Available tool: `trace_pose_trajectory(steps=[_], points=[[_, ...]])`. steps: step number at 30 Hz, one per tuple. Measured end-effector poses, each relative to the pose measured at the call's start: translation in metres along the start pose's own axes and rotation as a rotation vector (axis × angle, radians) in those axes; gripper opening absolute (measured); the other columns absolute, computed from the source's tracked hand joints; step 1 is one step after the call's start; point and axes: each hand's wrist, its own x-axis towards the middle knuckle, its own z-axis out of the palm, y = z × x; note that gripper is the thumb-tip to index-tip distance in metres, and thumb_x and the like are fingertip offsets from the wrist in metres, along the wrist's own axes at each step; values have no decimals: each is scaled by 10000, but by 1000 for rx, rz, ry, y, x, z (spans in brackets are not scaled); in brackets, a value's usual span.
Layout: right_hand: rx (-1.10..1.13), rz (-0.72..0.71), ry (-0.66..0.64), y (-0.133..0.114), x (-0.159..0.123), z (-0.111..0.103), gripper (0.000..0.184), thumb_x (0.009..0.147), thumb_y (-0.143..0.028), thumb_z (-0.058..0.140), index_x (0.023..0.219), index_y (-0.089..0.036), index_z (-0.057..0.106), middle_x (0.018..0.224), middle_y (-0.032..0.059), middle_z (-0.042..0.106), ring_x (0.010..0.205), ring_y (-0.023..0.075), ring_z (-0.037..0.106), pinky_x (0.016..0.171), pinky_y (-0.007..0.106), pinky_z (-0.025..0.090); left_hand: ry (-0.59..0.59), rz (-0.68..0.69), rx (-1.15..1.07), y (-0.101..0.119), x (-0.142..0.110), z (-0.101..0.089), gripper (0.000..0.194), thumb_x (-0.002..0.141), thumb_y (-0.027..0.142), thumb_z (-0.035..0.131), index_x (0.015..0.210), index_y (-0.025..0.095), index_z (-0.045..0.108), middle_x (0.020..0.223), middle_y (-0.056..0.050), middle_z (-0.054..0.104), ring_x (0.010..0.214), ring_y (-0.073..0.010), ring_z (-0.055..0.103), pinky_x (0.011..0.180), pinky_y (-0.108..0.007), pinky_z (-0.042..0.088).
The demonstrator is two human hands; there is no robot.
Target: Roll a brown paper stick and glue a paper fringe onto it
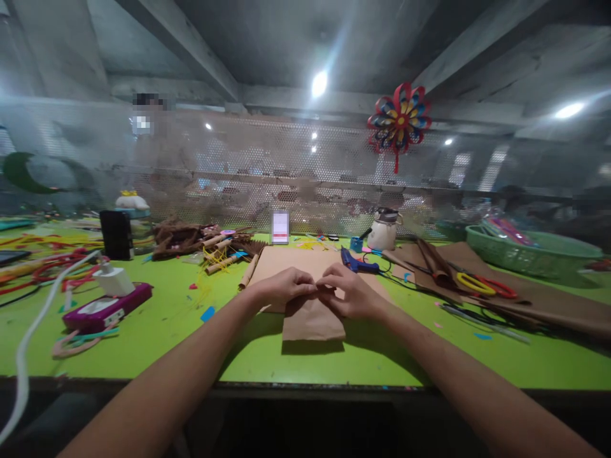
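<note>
Both my hands meet over a piece of brown paper [312, 323] in front of me. The fingers of my left hand [289, 284] are closed in a pinch at the paper's upper edge. My right hand [348, 291] pinches the same paper from the other side, fingertips nearly touching the left ones. The lower part of the sheet hangs toward me, slightly creased. Beneath and behind the hands lies a flat tan cardboard sheet [281, 259]. A blue glue gun [358, 262] rests just beyond my right hand.
Left on the green table [172, 343] are a purple power strip [114, 310] and a black phone [116, 235]. Rolled paper tubes [222, 257] lie farther back. To the right are scissors [477, 284], brown paper sheets [539, 305], a green basket [529, 254] and a white jug [383, 230].
</note>
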Motion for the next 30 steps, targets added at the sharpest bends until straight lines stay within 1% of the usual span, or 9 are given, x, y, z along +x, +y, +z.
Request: trace_pose_trajectory(steps=[3, 5, 8, 11, 15, 18, 23, 26, 30], points=[[131, 208, 14, 3, 3, -5, 245, 806, -319, 538, 972, -152, 608, 866, 71, 594, 762, 147, 530, 674, 265, 435, 32, 48, 68, 1, 1, 0, 388, 829, 475, 418, 857, 134, 601, 733, -19, 587, 639, -117, 477, 590, -223, 360], [191, 337, -27, 7, 5, -6, 296, 848, -375, 450, 881, -134, 619, 766, 45, 595, 680, 130, 515, 604, 239, 414, 54, 71, 94, 2, 2, 2, 364, 840, 441, 407, 892, 136, 599, 769, -28, 602, 669, -126, 492, 605, -226, 370], [274, 421, -119, 12, 5, -4, 429, 868, -440, 368, 666, -122, 574, 594, 2, 509, 567, 105, 446, 505, 215, 344, 115, 94, 130, 1, 4, 5, 318, 850, 396, 402, 911, 146, 590, 815, -36, 612, 720, -138, 509, 633, -232, 382], [355, 473, -97, 14, 5, -2, 423, 835, -465, 421, 614, -124, 536, 550, -14, 466, 526, 92, 407, 477, 207, 315, 159, 117, 158, 1, 5, 8, 300, 859, 375, 392, 918, 152, 584, 846, -44, 616, 754, -145, 519, 665, -242, 391], [411, 486, -20, 12, 5, 0, 334, 801, -416, 495, 675, -121, 589, 607, 9, 555, 575, 112, 478, 540, 216, 375, 196, 110, 170, 3, 5, 11, 321, 866, 401, 373, 928, 155, 570, 867, -53, 615, 770, -154, 527, 685, -255, 400], [371, 457, 9, 13, 5, -2, 286, 796, -364, 507, 690, -122, 618, 656, 28, 607, 615, 130, 522, 580, 229, 403, 190, 89, 178, 5, 5, 13, 324, 869, 411, 364, 913, 154, 557, 857, -57, 612, 764, -154, 528, 682, -259, 406], [313, 361, 13, 19, 3, -5, 247, 800, -326, 513, 735, -130, 648, 695, 33, 641, 643, 135, 551, 593, 223, 415, 207, 106, 194, 9, 4, 15, 322, 877, 399, 350, 926, 153, 551, 857, -57, 606, 754, -148, 520, 673, -255, 404], [330, 356, 18, 21, 2, -7, 237, 796, -325, 526, 753, -132, 657, 713, 34, 656, 658, 140, 568, 601, 224, 424, 202, 117, 161, 11, 5, 15, 324, 874, 403, 357, 911, 146, 552, 839, -53, 597, 748, -143, 515, 658, -242, 402], [348, 358, 57, 20, 1, -8, 227, 792, -321, 535, 766, -136, 665, 719, 36, 667, 665, 146, 581, 597, 225, 434, 188, 135, 99, 12, 7, 14, 307, 871, 393, 372, 892, 146, 553, 812, -41, 584, 739, -135, 512, 654, -234, 397]])
